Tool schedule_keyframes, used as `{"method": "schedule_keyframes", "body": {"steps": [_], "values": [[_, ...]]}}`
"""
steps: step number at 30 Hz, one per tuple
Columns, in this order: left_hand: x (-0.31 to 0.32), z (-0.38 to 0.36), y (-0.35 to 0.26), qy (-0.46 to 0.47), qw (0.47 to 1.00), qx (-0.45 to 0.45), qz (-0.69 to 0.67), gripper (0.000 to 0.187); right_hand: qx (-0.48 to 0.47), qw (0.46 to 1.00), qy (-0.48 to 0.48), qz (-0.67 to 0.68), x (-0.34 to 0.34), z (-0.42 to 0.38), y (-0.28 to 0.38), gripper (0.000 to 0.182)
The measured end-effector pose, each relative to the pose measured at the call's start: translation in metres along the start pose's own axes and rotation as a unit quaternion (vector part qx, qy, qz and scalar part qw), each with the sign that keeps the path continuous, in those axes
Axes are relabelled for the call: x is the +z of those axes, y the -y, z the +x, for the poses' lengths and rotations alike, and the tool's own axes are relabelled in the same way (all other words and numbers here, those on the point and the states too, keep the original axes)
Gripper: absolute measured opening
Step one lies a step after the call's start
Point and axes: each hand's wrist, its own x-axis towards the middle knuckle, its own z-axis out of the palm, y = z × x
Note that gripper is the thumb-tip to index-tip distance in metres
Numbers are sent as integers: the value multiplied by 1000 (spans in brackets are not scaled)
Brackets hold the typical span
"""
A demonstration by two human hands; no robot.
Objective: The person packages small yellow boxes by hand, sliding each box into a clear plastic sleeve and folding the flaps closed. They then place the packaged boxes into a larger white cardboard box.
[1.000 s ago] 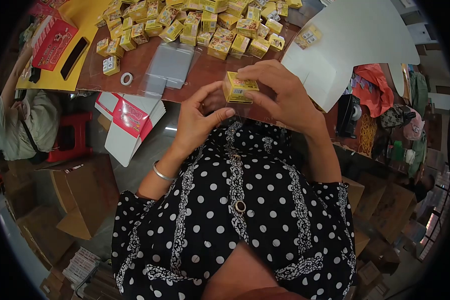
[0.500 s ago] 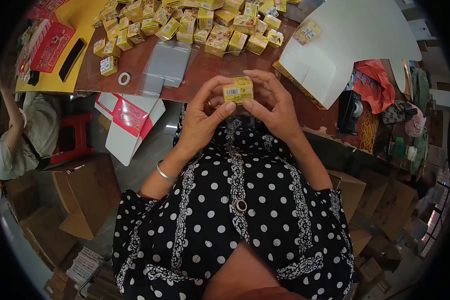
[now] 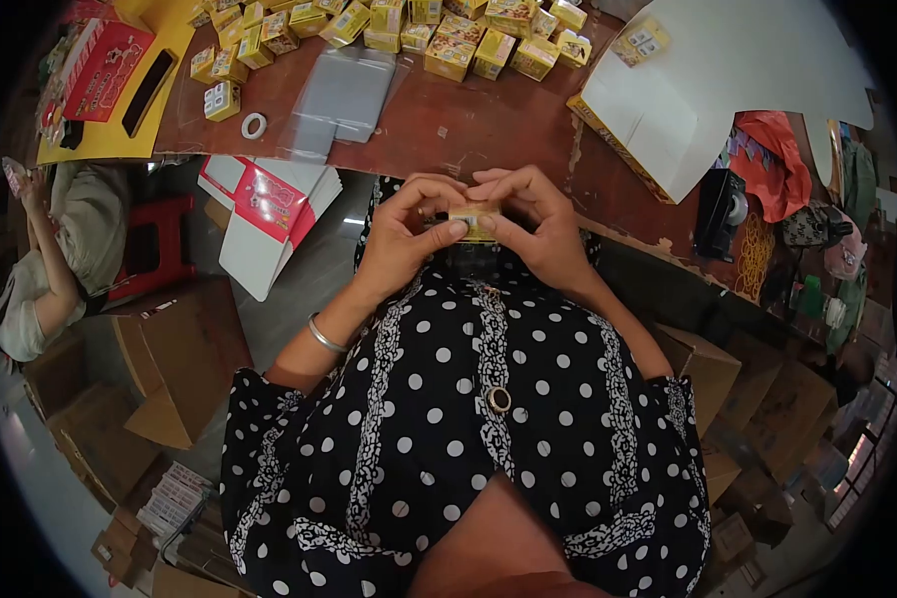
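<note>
Between my two hands, just off the table's front edge, is a small yellow box [image 3: 481, 221]. My left hand [image 3: 416, 221] grips its left side, thumb on the near face. On the right side my right hand [image 3: 531, 221] holds it the same way, fingers curled over the top. Fingers and thumbs cover much of the box. Beyond them, many small yellow boxes [image 3: 455, 48] are heaped at the far side of the red-brown table [image 3: 429, 130]. Clear plastic sheets [image 3: 344, 92] lie left of centre, with a white ring [image 3: 254, 126] beside them.
A white open carton [image 3: 648, 125] lies at the right, near a black tape dispenser [image 3: 720, 214] and a red bag [image 3: 775, 164]. A dark phone [image 3: 150, 94] rests on yellow sheeting. At the left sits a co-worker [image 3: 55, 269]. Cardboard boxes [image 3: 184, 359] stand on the floor.
Both hands and the small box are lower, nearer my body, and the box shows less of its printed face. The view has shifted slightly. The co-worker's raised hand now shows a pinkish item.
</note>
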Motion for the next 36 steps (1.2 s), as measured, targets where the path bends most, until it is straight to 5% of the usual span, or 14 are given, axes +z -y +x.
{"method": "schedule_keyframes", "body": {"steps": [2, 11, 19, 36], "values": [[-4, -8, 2, -14, 1000, -18, 1, 25, 14, 997, 68, -29, -2, -2, -4, 18], [-4, -10, -16, 3, 999, 1, 35, 21, 53, 996, 55, -49, 3, 5, 11, 15], [7, -5, -23, -55, 973, 55, 218, 12, 40, 991, 54, -113, -3, 14, 17, 13], [14, 1, -14, -90, 980, 10, 177, 10, 40, 981, 86, -169, -16, 29, 15, 16]]}}
